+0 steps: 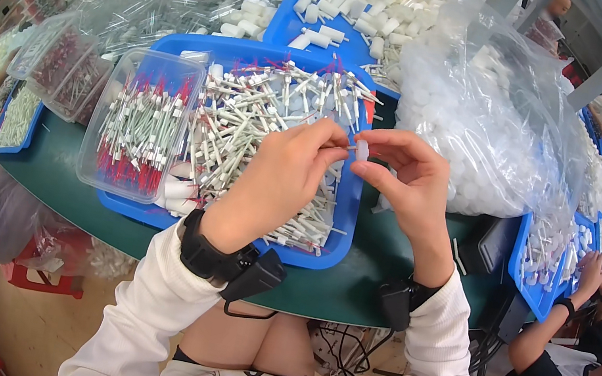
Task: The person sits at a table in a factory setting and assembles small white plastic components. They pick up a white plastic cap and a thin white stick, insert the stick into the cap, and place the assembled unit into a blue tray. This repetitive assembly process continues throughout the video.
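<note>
Left hand (283,173) and right hand (407,179) together above right half of blue tray (322,252). Right fingertips pinched on small white cap (362,150); left fingertips meet it, apparently feeding thin stem; axis roughly horizontal, left-right. Clear bin (137,123) at tray's left.

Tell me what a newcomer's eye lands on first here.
Dead centre, the left hand and right hand meet over a blue tray, pinching a small white cap between the fingertips. Under them the tray is heaped with thin white tubes, and a clear box of red-tipped ones sits at its left end. To the right, a big clear bag of white caps bulks over the green table.
</note>
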Available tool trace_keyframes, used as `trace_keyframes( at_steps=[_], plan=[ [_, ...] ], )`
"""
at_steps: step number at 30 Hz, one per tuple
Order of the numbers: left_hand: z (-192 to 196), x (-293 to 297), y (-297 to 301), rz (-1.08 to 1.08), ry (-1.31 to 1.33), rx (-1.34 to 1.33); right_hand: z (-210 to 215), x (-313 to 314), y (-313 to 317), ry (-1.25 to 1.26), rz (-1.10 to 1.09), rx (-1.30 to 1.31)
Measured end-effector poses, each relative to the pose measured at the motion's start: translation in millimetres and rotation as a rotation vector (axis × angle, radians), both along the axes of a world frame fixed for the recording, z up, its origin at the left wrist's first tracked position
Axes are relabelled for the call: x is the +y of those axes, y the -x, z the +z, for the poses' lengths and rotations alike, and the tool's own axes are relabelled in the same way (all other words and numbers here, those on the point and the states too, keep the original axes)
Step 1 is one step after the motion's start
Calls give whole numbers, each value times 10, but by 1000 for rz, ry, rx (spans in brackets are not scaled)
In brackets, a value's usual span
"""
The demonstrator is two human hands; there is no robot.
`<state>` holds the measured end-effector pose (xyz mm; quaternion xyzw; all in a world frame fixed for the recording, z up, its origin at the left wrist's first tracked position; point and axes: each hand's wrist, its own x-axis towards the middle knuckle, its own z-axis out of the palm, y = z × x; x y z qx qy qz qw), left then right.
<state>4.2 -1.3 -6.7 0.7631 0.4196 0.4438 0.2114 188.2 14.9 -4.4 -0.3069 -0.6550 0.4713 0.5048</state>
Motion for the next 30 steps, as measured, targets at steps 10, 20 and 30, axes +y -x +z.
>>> trace_keyframes(
  at_steps=[10, 20, 30],
  plan=[
    [71, -21, -31, 9, -117, 1, 44, -12, -15, 48, -58, 12],
    [62, -17, -27, -36, -66, -11, 12, 5, -33, 55, -13, -36],
    [85, -32, -20, -50, -42, -1, 7, -4, -5, 55, -7, -43]
  ],
)
